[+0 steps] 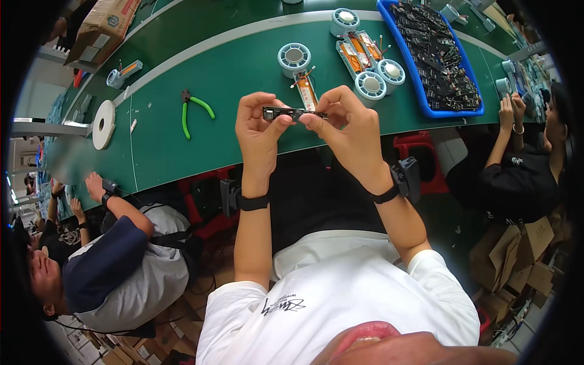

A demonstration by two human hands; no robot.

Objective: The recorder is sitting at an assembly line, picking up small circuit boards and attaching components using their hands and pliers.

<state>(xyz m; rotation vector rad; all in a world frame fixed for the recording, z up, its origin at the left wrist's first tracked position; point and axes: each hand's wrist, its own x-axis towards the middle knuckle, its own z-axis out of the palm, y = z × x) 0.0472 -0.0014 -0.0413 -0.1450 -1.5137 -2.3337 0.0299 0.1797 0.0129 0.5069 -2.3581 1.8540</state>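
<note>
Between both hands, above the near edge of the green table, is a narrow black circuit board [294, 114]. My left hand [260, 121] pinches its left end between thumb and fingers. On the right end, my right hand [344, 121] grips it the same way. Just beyond the board lies a light-blue fan unit [294, 58] with a round head and an orange-filled handle with thin wires; my hands partly hide its lower end. More such fan units [370, 85] lie together farther right.
A blue tray [430, 113] heaped with black circuit boards stands at the right. Green-handled cutters [186, 120] and a roll of white tape [104, 125] lie to the left. Co-workers sit on both sides, and a cardboard box [104, 30] stands at the far left.
</note>
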